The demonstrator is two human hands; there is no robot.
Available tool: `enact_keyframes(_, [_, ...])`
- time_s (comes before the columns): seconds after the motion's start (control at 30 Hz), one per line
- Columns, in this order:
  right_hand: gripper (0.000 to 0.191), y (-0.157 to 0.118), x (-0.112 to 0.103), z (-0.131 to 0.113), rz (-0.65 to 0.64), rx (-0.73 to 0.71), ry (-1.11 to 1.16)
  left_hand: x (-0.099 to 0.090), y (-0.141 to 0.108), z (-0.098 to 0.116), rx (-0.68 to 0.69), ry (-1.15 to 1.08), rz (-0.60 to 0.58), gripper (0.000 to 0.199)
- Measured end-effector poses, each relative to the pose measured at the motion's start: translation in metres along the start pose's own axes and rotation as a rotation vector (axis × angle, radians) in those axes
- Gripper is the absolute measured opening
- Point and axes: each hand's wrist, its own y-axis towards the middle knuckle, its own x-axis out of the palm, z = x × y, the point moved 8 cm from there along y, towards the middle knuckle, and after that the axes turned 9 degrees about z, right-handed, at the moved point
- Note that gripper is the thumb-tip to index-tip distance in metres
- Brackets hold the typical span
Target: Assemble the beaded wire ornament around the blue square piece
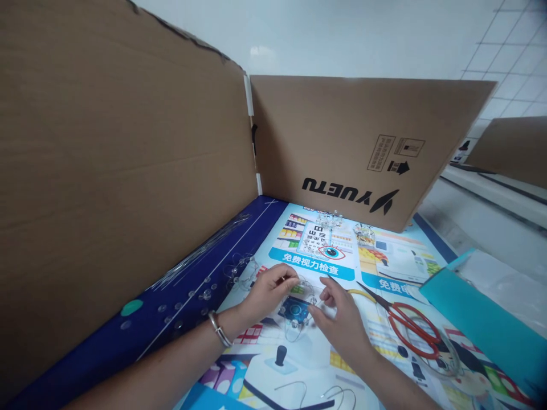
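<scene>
My left hand (273, 288), with a metal bangle at its wrist, is closed in a pinch on the upper part of a thin wire loop with clear beads (296, 323). The loop hangs over the printed sheet, and its fine wire is hard to follow. Just to its right is my right hand (339, 316), thumb and forefinger apart, the other fingers curled. Its thumb tip is at the loop's right edge; I cannot tell whether it touches. Red-handled scissors (413, 327) lie to the right of that hand.
Loose clear beads (205, 294) and a beaded wire piece (241, 270) lie left; more beaded pieces (330, 220) lie behind. Thin wires (339, 394) are in front, a wire coil (450, 364) by the scissors. Cardboard panels (342, 125) stand behind and left. A teal-edged packet (482, 319) lies right.
</scene>
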Motion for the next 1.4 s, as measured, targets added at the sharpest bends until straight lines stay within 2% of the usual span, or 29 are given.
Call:
enact_keyframes(0.17, [0.044, -0.002, -0.004, -0.007, 0.054, -0.05, 0.029, 0.003, -0.003, 0.001, 0.005, 0.008, 0.0, 0.012])
enact_keyframes(0.4, [0.023, -0.005, -0.011, -0.023, 0.081, -0.274, 0.016, 0.007, -0.007, 0.002, -0.005, -0.003, -0.018, 0.012])
enact_keyframes(0.47, [0.023, -0.006, -0.012, -0.026, 0.08, -0.308, 0.024, 0.007, -0.006, 0.0, -0.032, -0.021, -0.017, 0.012])
enact_keyframes(0.6, [0.031, -0.004, -0.011, -0.02, 0.078, -0.233, 0.065, 0.008, -0.006, -0.003, -0.067, -0.069, -0.02, 0.011])
enact_keyframes(0.77, [0.027, -0.002, -0.013, -0.012, 0.1, -0.122, 0.149, 0.009, -0.006, -0.005, -0.089, -0.09, -0.023, 0.013])
enact_keyframes(1.0, [0.028, -0.001, -0.01, 0.002, 0.043, 0.084, 0.403, 0.012, -0.007, -0.01, -0.116, -0.118, -0.045, 0.014])
enact_keyframes(1.2, [0.026, 0.002, -0.008, 0.008, 0.041, 0.124, 0.432, 0.012, -0.006, -0.015, -0.136, -0.128, -0.049, 0.013])
enact_keyframes(1.4, [0.024, 0.002, -0.007, 0.009, 0.034, 0.13, 0.413, 0.011, -0.006, -0.009, -0.108, -0.105, -0.058, 0.012])
